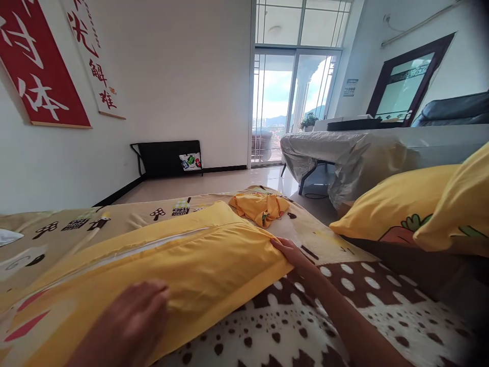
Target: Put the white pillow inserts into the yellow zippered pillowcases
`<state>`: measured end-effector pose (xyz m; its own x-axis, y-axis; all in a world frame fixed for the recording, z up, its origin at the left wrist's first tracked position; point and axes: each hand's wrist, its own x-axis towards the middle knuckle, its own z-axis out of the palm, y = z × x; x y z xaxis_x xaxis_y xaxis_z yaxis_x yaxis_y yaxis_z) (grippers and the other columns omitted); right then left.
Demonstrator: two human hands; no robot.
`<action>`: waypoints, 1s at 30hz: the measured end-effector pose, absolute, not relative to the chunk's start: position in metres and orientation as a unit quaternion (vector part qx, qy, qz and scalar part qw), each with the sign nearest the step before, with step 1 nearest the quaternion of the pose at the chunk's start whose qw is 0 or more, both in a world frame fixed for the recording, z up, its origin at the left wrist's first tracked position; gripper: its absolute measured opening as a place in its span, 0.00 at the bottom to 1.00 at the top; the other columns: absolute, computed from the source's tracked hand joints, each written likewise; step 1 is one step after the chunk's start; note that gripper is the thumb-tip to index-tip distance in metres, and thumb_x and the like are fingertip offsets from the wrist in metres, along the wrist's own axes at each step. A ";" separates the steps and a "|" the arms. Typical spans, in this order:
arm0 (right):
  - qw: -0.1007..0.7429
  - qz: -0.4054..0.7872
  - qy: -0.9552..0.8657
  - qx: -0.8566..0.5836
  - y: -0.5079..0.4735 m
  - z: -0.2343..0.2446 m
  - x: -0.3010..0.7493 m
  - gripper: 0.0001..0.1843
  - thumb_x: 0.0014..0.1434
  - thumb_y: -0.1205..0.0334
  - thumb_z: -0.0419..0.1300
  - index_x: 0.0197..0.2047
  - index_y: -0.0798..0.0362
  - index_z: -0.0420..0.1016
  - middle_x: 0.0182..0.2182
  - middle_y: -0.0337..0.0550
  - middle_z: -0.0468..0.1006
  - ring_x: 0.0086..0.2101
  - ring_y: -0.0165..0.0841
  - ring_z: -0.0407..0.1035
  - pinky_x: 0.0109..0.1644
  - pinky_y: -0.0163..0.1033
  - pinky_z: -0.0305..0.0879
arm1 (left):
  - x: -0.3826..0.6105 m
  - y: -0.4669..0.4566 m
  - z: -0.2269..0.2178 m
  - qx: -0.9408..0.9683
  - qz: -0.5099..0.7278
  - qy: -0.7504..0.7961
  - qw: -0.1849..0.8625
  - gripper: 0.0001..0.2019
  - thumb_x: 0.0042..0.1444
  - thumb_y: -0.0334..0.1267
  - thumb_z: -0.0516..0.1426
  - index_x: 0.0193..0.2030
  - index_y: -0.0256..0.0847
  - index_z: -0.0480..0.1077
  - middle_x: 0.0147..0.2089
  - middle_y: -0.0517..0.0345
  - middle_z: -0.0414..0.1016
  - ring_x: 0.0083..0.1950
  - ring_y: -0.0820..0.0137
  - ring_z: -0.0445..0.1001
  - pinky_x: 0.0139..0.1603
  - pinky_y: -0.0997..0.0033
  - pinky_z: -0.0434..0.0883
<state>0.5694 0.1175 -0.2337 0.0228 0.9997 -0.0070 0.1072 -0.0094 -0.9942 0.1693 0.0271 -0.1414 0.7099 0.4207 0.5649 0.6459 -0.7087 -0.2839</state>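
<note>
One yellow pillow (225,270) lies on a patterned blanket (275,331) — long axis from near left to far right. Right hand (289,254): grip clamped on the pillow's right end. Left hand (132,313): over its near side — closure too blurred to tell.

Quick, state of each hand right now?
Left hand: blurred, fingers curled over the yellow pillowcase; grip can't be told.
Right hand: closed, holding the yellow pillowcase by its end edge.
</note>
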 end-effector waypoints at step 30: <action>0.343 0.511 -0.564 -0.551 0.104 -0.238 0.602 0.25 0.47 0.45 0.63 0.43 0.53 0.74 0.37 0.44 0.77 0.36 0.34 0.71 0.39 0.38 0.67 | 0.314 0.058 -0.237 -0.943 -0.011 -0.287 0.166 0.05 0.54 0.28 0.55 0.33 0.36 0.73 0.33 0.50 0.73 0.34 0.60 0.70 0.34 0.61 0.63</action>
